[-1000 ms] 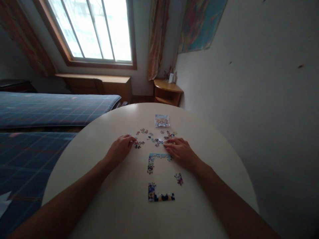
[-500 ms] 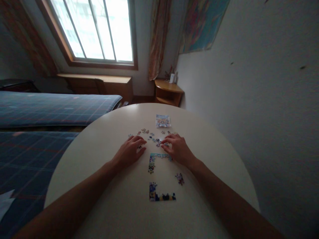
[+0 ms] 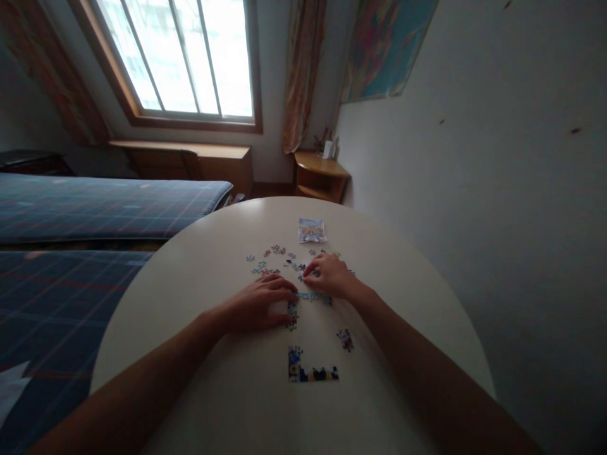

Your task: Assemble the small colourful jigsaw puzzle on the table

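On the round white table (image 3: 199, 354) lies a partly joined jigsaw. My left hand (image 3: 260, 304) rests flat with fingers stretched out, its tips touching the upper L-shaped frame section (image 3: 303, 300). My right hand (image 3: 329, 276) sits just beyond that section among the loose pieces (image 3: 279, 259), fingers curled and tips pinched down on the pieces; what it grips is hidden. A second joined corner section (image 3: 310, 368) lies nearer to me. A small cluster of pieces (image 3: 346, 339) sits by my right forearm.
A small printed picture card (image 3: 312, 230) lies at the table's far side. A wall runs close along the right. Two beds with blue plaid covers (image 3: 95, 208) stand to the left, a wooden corner shelf (image 3: 320, 172) and a window beyond.
My left hand slid right and toward me, from the loose pieces to the upper frame section. My right hand shifted slightly away and curled its fingers over the loose pieces.
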### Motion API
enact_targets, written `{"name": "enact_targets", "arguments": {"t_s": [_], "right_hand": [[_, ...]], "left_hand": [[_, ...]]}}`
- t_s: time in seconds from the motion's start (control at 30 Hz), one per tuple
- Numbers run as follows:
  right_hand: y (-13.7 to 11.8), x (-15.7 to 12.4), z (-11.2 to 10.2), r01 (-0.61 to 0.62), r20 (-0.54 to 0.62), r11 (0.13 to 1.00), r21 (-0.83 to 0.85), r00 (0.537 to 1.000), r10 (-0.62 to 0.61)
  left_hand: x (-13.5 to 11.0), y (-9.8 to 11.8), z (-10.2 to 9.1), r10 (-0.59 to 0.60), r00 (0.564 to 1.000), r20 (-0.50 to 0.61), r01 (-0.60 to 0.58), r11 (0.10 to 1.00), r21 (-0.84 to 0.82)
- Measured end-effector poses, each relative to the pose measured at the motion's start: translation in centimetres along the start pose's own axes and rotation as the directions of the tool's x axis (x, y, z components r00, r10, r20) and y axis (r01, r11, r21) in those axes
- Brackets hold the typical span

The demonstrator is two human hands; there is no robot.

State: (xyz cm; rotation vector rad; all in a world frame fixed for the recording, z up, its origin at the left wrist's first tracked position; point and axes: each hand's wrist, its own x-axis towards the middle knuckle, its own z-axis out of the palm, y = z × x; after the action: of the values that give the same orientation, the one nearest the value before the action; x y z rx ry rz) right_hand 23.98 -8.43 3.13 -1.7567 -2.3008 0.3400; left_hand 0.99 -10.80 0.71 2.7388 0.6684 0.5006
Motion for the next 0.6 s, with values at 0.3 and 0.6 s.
{"name": "enact_targets", "arguments": {"t_s": [0.3, 0.6], "right_hand": [[-0.2, -0.5, 0.2, 0.176, -0.078, 0.984, 0.013, 0.982, -0.174], [0.0, -0.6, 0.9, 0.208, -0.099, 0.951, 0.229, 0.977, -0.190]], "left_hand": [[-0.1, -0.3, 0.1, -0.044, 0.999, -0.004, 0.044, 0.999, 0.004], [-0.1, -0.5, 0.3, -0.067, 0.997, -0.034, 0.068, 0.998, 0.005]]}}
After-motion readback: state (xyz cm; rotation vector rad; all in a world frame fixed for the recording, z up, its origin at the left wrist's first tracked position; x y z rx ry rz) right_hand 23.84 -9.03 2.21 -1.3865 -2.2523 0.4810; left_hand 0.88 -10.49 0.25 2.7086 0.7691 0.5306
